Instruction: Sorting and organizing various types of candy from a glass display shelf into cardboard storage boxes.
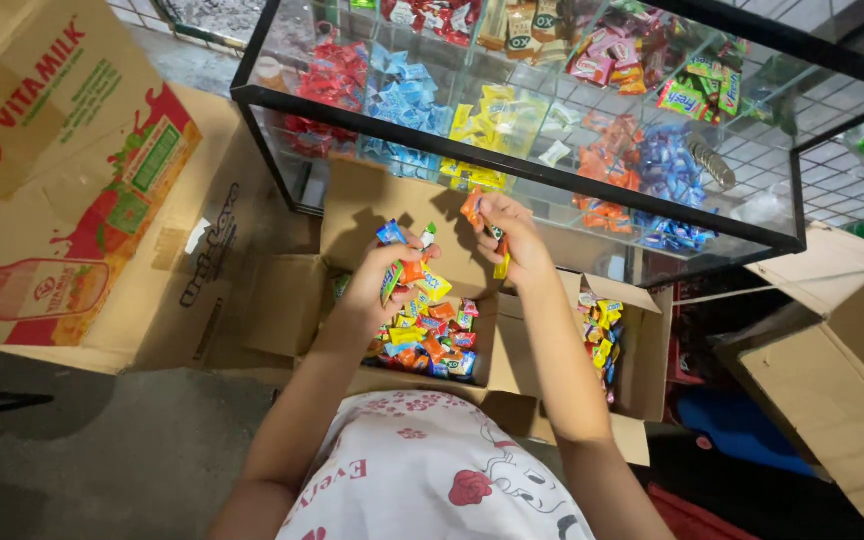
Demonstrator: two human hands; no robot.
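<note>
Standing over an open cardboard box of mixed sweets, left hand clutches several candies, right hand pinches an orange wrapped candy.

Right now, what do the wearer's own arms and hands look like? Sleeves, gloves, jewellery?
Both arms are bare from the upper arm down, no sleeves over them. The left hand and right hand are bare: no gloves, and no rings, watch or bands visible. The only clothing showing is a white top with red printed figures.
</note>
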